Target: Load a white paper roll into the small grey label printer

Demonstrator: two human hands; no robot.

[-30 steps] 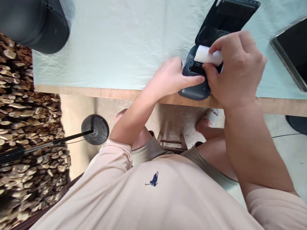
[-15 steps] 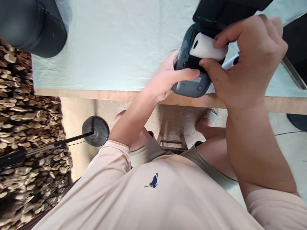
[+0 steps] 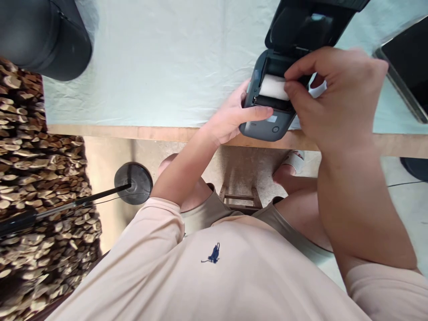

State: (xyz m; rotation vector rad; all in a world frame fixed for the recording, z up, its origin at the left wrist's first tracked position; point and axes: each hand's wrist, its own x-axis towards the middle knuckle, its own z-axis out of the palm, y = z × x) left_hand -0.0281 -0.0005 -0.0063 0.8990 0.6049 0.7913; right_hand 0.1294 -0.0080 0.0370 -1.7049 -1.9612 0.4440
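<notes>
A small dark grey label printer [image 3: 264, 129] is held at the table's front edge, its black lid [image 3: 301, 26] swung up and back. My left hand [image 3: 234, 111] grips the printer's left side, thumb lying across the front face. Inside the open compartment sits a white paper roll [image 3: 272, 87]. My right hand [image 3: 337, 93] pinches the right end of that roll between thumb and forefinger. Behind the right hand, part of another white roll [image 3: 317, 85] with a dark core shows on the table; the hand hides the rest.
A black rounded case [image 3: 47, 40] stands at the table's left. A dark flat-screened device [image 3: 408, 67] lies at the right. Pale cloth [image 3: 150, 58] covers the table, with a wooden edge [image 3: 150, 132]. Below are a stand's round base [image 3: 133, 183] and a wooden stool [image 3: 240, 197].
The paper roll has gone down into the printer's compartment and its open core end no longer shows. My right hand has moved slightly left and down. The lid shows more fully.
</notes>
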